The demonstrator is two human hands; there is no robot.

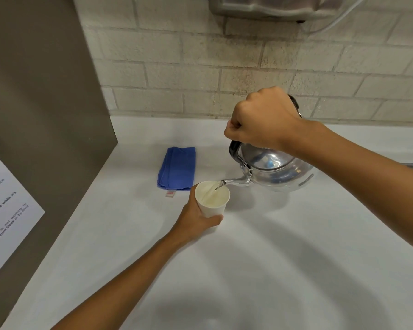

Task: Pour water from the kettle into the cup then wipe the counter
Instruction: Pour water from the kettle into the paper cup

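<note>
head | shiny kettle (275, 171) tilted (right fingers (239, 132) grip handle) | left fingers (212, 219) hold cup (212, 198)

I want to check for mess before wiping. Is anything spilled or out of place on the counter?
Nothing stands out. The water goes from the kettle spout straight into the cup, and no puddle shows on the counter. The right hand tilts the kettle, the left hand holds the cup, and the blue cloth lies folded behind it.

Left hand (196, 216) cupped, gripping; right hand (260, 120) fisted, raised.
</note>
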